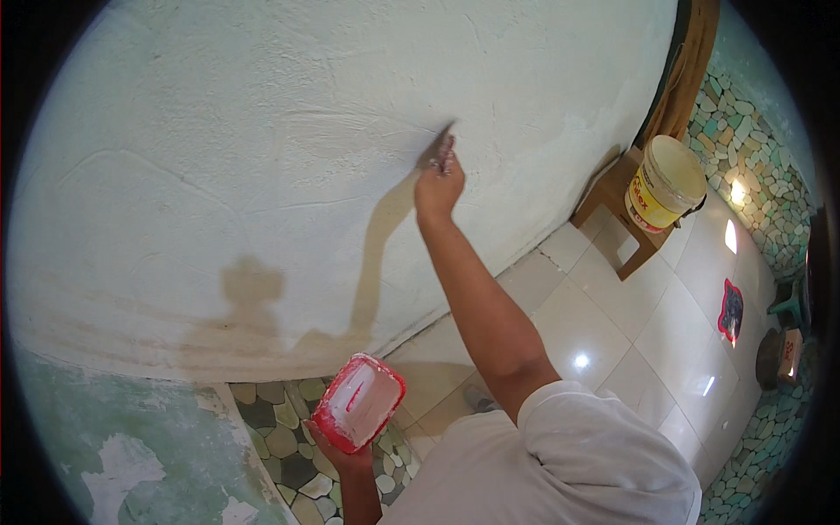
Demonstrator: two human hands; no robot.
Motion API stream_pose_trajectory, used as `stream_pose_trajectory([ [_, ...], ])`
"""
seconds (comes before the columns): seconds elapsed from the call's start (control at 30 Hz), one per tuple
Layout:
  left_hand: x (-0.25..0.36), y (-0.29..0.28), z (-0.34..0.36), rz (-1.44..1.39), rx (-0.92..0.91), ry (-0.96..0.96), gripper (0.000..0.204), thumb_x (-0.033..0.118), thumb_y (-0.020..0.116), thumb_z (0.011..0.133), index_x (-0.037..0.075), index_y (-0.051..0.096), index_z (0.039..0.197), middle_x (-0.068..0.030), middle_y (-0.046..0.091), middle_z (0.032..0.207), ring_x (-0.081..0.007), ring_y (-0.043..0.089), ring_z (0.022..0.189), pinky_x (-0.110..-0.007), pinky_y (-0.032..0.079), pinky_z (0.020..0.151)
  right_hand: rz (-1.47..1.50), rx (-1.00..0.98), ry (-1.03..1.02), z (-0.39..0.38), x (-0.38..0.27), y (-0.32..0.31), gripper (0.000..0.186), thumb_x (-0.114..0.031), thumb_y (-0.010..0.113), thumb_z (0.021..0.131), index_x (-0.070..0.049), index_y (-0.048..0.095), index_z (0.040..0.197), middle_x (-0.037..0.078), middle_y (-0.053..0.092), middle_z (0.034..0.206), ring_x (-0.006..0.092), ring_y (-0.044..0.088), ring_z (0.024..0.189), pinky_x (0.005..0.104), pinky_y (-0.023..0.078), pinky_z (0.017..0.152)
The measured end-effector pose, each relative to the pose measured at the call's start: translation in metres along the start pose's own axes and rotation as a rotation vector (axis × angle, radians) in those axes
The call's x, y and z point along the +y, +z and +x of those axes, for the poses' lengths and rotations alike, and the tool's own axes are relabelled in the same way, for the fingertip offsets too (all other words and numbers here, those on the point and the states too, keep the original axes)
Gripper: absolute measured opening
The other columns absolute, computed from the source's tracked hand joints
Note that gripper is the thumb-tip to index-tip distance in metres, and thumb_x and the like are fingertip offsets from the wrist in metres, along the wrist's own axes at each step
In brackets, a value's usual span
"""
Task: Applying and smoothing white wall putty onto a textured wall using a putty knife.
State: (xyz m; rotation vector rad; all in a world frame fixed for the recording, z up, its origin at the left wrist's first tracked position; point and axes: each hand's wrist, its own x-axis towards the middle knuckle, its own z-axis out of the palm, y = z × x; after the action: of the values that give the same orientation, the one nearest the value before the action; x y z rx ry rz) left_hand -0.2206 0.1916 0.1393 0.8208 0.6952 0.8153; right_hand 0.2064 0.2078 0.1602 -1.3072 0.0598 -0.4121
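Observation:
Stretched out ahead, my right hand (440,191) is closed round a putty knife (438,147), whose blade is at the pale wall (262,131). White smears coat the fingers, and the handle is mostly hidden in the grip. Lower down and nearer me, my left hand (343,457) grips a red rectangular plastic tub (325,418) from below, tilted so its inside shows. White putty (372,401) lines the tub. Ridges and trowel marks run across the wall beside the knife.
A white and yellow bucket (669,185) stands on a brown stool (632,229) at the right. Pale tiles (595,293) cover the floor, with a dark red-edged mat (731,311) farther right. Bottom left is a peeling green surface (184,437) beside stone-patterned tiling (284,444).

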Motion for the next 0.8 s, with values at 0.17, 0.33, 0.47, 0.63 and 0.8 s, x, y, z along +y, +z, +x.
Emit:
stream_pose_trajectory([
  [0.17, -0.004, 0.021, 0.002, 0.037, -0.099, 0.011, 0.061, 0.061, 0.037, 0.095, 0.011, 0.052, 0.126, -0.0089, 0.055, 0.127, -0.03, 0.052, 0.12, -0.05, 0.042, 0.102, 0.104, -0.01, -0.079, -0.021, -0.049, 0.009, 0.035, 0.007, 0.049, 0.085, 0.007, 0.058, 0.119, 0.019, 0.066, 0.101, 0.0227, 0.063, 0.093, 0.0326, 0.047, 0.083],
  [0.33, -0.007, 0.02, 0.005, 0.055, -0.087, -0.014, 0.059, 0.06, 0.037, 0.095, 0.011, 0.053, 0.124, -0.0087, 0.056, 0.126, -0.0299, 0.052, 0.12, -0.05, 0.042, 0.102, 0.177, -0.198, -0.076, -0.048, -0.1, -0.002, 0.035, 0.005, 0.048, 0.087, 0.004, 0.058, 0.121, 0.019, 0.063, 0.093, 0.0202, 0.06, 0.085, 0.0313, 0.046, 0.078],
  [0.47, -0.009, 0.023, 0.005, 0.039, -0.108, -0.027, 0.058, 0.059, 0.037, 0.096, 0.011, 0.053, 0.123, -0.0084, 0.056, 0.126, -0.0294, 0.052, 0.12, -0.049, 0.042, 0.102, 0.411, -0.42, -0.068, -0.043, -0.07, -0.022, 0.041, 0.009, 0.048, 0.086, 0.002, 0.054, 0.126, 0.02, 0.062, 0.109, 0.0268, 0.062, 0.101, 0.0351, 0.046, 0.088],
  [0.63, -0.008, 0.023, -0.003, 0.068, -0.095, -0.009, 0.059, 0.06, 0.035, 0.096, 0.011, 0.052, 0.125, -0.0089, 0.055, 0.127, -0.0296, 0.051, 0.121, -0.049, 0.04, 0.103, 0.285, 0.007, 0.029, 0.007, 0.012, -0.048, 0.037, 0.008, 0.042, 0.089, 0.007, 0.055, 0.124, 0.018, 0.063, 0.115, 0.0241, 0.059, 0.111, 0.0323, 0.043, 0.095],
  [0.8, -0.008, 0.03, -0.01, 0.124, -0.095, -0.019, 0.062, 0.061, 0.034, 0.096, 0.01, 0.052, 0.127, -0.0097, 0.055, 0.127, -0.0301, 0.05, 0.122, -0.049, 0.04, 0.104, 0.02, 0.206, 0.103, 0.043, 0.069, -0.023, 0.04, 0.004, 0.049, 0.083, 0.003, 0.058, 0.122, 0.023, 0.062, 0.106, 0.0358, 0.06, 0.102, 0.0388, 0.046, 0.088],
])
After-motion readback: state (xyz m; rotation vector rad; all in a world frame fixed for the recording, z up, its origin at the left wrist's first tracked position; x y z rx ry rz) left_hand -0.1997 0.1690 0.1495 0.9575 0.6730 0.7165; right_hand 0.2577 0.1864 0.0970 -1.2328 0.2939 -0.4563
